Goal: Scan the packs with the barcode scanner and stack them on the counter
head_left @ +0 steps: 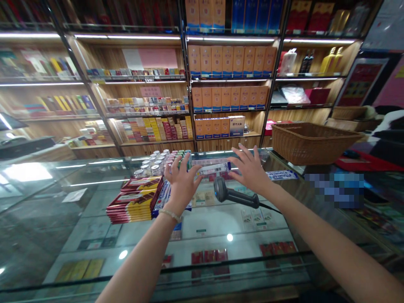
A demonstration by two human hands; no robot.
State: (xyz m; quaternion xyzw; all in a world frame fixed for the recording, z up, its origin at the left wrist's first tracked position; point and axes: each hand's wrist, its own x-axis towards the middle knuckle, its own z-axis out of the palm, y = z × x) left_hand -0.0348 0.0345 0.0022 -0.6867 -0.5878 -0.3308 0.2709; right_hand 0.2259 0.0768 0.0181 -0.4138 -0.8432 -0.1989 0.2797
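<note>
My left hand [182,182] and my right hand [251,169] are stretched out over a glass counter [94,198], fingers spread, one on either side of a long white carton [212,168] that lies between them. Neither hand grips it; the fingertips are close to its ends. A black barcode scanner [233,195] lies on the glass just below my right hand, its cable running right. A stack of red-and-yellow cartons [135,205] sits to the left of my left wrist, with a blue-and-white carton [164,195] beside it.
Small capped bottles [154,163] stand behind the cartons. A wicker basket [311,142] sits at the right end of the counter. Wooden shelves [221,80] with orange boxes and cigarette packs fill the back wall. More packs show under the glass.
</note>
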